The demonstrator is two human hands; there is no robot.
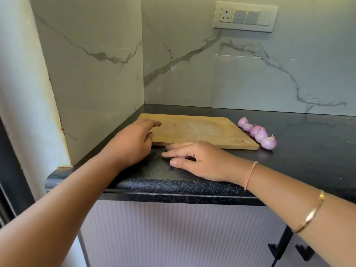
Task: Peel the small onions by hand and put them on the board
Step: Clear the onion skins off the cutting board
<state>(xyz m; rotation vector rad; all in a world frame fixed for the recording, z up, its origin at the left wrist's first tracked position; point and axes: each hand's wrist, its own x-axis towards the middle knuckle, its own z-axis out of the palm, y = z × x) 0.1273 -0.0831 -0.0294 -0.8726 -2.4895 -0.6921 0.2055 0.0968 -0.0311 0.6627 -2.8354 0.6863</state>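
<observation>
My left hand (133,143) rests, fingers relaxed, on the wooden cutting board (194,130); my right hand (198,158) lies flat on the black countertop (308,147). Five small onions (256,132) sit just right of the board.

Walls: white marble-look wall tiles (183,45), grey veins, corner seam at 12 o'clock. Switch panel (245,16) with socket, 1 o'clock. Black speckled countertop (312,155), 3 o'clock. Ribbed pale cabinet fronts (173,234), 6 o'clock; black handles (282,246), 5 o'clock. White pillar (23,93), 9 o'clock.
</observation>
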